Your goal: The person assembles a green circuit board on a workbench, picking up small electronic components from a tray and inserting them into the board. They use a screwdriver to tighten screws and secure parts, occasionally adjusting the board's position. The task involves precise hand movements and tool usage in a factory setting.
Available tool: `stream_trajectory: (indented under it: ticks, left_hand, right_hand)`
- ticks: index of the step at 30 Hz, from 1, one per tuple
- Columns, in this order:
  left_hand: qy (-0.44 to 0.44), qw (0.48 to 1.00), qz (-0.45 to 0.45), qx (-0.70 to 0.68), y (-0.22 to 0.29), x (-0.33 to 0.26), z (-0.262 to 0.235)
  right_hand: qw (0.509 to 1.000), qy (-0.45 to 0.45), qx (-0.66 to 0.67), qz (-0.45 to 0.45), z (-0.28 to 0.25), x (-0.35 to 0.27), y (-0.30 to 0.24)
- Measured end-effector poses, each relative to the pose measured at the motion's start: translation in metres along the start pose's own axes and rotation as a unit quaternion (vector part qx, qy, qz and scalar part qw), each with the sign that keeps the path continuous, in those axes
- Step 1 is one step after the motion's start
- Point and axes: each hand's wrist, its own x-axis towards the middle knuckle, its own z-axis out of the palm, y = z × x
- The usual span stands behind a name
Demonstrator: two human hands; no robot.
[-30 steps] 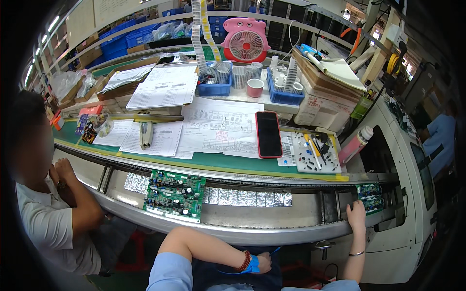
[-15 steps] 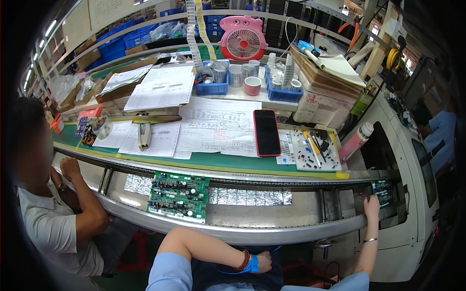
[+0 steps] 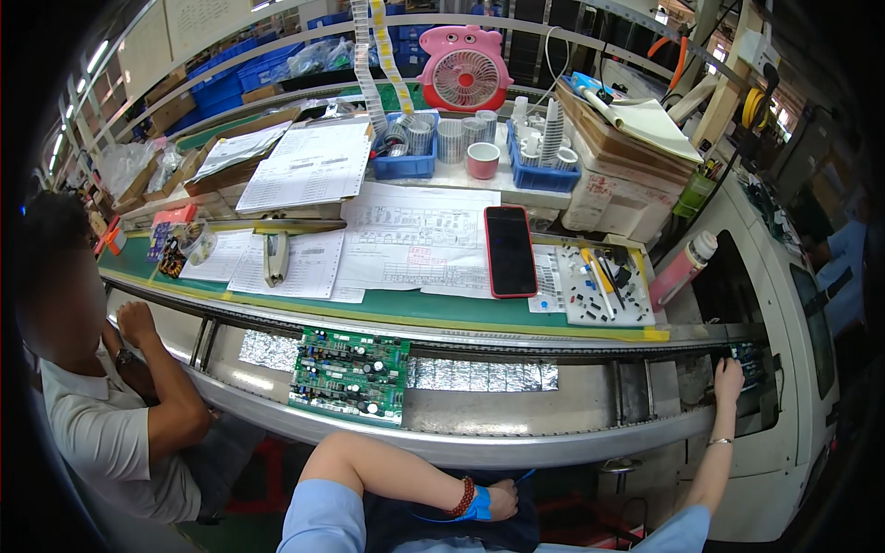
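At the far right, my right hand reaches along the conveyor, its bent fingers against the near edge of a green circuit board. That board lies partly inside the opening of a pale machine, and my hand hides some of it. My left hand rests in my lap with curled fingers. Its palm is hidden, and a blue strap goes round the wrist. A larger green circuit board, crowded with parts, lies across the conveyor rails left of centre.
The metal conveyor rail runs in front of me. Beyond it, a green bench holds papers, a red-edged phone, a white board of small parts and a pink bottle. A person sits at the left with bent arms.
My right hand has moved further right with the small board, which now sits deeper in the machine opening. The view has shifted slightly; my left hand stays in my lap.
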Motion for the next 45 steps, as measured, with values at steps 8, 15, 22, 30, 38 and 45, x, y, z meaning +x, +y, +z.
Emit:
stream_trajectory:
  ticks: [8,15,22,30,38,45]
  left_hand:
    - [0.011,1.0,0.005,0.006,-0.001,0.001,-0.001]
    - [-0.01,1.0,0.002,-0.023,-0.005,0.011,0.014]
    - [-0.097,0.995,0.024,-0.011,-0.006,0.035,0.035]
    - [-0.143,0.989,0.032,-0.009,-0.013,0.101,0.098]
    - [-0.127,0.992,-0.001,-0.018,-0.01,0.096,0.091]
    - [-0.126,0.992,-0.01,-0.021,0.0,0.098,0.09]
  right_hand:
    - [0.955,0.158,0.172,-0.181,-0.074,-0.013,-0.134]
    - [0.893,0.145,0.295,-0.307,-0.11,-0.044,-0.25]
    - [0.847,0.073,0.342,-0.4,-0.123,-0.085,-0.319]
    - [0.803,0.037,0.37,-0.466,-0.128,-0.109,-0.366]
    - [0.776,0.012,0.39,-0.496,-0.136,-0.124,-0.399]
    - [0.767,-0.011,0.403,-0.499,-0.135,-0.133,-0.411]
